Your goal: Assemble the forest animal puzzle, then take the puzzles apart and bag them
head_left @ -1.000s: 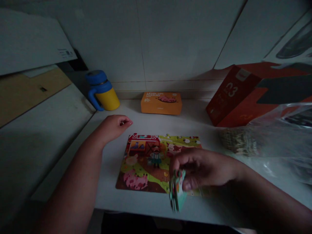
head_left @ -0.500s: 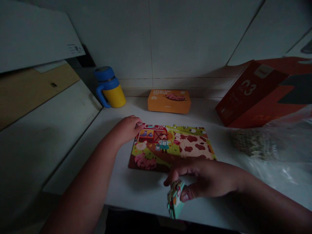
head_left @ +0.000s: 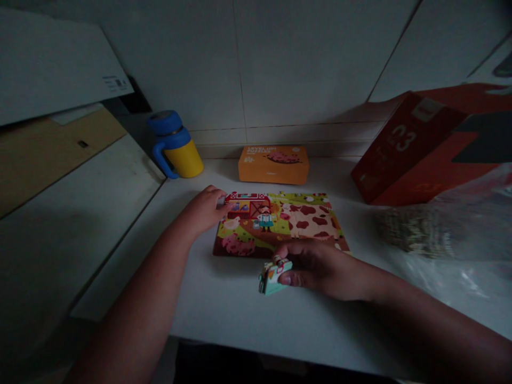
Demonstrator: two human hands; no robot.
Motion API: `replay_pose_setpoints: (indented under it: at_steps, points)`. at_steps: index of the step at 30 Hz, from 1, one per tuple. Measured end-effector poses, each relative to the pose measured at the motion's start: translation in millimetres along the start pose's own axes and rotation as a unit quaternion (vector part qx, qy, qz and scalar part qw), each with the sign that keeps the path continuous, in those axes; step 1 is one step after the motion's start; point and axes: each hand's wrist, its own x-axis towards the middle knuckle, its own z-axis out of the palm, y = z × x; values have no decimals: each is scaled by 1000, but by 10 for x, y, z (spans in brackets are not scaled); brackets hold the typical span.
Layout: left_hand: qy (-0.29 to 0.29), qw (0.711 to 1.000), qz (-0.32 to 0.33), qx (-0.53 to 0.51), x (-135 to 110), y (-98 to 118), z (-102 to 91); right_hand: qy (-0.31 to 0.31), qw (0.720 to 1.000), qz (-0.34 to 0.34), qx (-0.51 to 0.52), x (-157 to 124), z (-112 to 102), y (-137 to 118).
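Observation:
A farm jigsaw puzzle [head_left: 276,224], printed with a barn, a farmer, a pig and a spotted cow, lies assembled on the white tabletop. At its far left corner my left hand [head_left: 210,208] is closed on the edge, the fingertips partly hidden. My right hand [head_left: 320,269] pinches a small stack of puzzle pieces [head_left: 274,277] between thumb and fingers. The top piece is pale green and white with a bit of orange. This stack is just in front of the puzzle's near edge, and the right hand covers part of the near right side.
An orange puzzle box [head_left: 274,166] stands by the back wall. Left of it is a blue and yellow mug [head_left: 180,152]. On the right, a large red box [head_left: 416,149] leans behind a clear plastic bag [head_left: 452,229]. Stacked boards [head_left: 60,133] rise at the left.
My right hand has moved away from me and slightly left with the stack, turning it flatter. The puzzle's near edge is farther back, while my left hand stays at its corner.

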Motion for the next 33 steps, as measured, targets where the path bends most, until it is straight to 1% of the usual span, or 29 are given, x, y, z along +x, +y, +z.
replay_pose_setpoints:
  at_steps: [3, 5, 7, 8, 10, 11, 12, 13, 16, 18, 22, 28, 33]
  points:
    - [2, 1000, 4, -8, 10, -20, 18, 90, 995, -2, 37, 41, -31, 10]
    - [3, 1000, 12, -12, 13, -34, 28, 149, 989, -5, 16, 61, -85, 26]
    - [4, 1000, 18, -9, 15, -40, 35, 214, 975, -4, -51, 69, -157, 60]
    - [5, 1000, 17, -6, 16, -40, 38, 251, 962, -4, -103, 69, -193, 82]
    - [5, 1000, 5, -3, 19, -36, 45, 315, 924, -10, -217, 65, -253, 128]
    - [5, 1000, -3, -4, 24, -36, 52, 333, 906, -13, -263, 64, -273, 148]
    - [5, 1000, -13, -6, 30, -38, 61, 336, 895, -13, -294, 65, -285, 164]
    - [4, 1000, -23, -8, 39, -43, 73, 328, 892, -9, -312, 69, -289, 175]
    - [-1, 999, -47, -16, 76, -83, 112, 282, 900, 12, -333, 89, -270, 186]
    - [-8, 998, -51, -26, 102, -122, 134, 267, 900, 17, -344, 102, -248, 177]
    - [-11, 997, -49, -60, 141, -193, 159, 264, 897, 15, -355, 112, -227, 149]
    - [2, 988, -103, -119, 178, -240, 229, 267, 895, 20, -357, 113, -227, 158]
    - [16, 976, -122, -177, 173, -205, 243, 260, 900, 12, -350, 104, -224, 165]
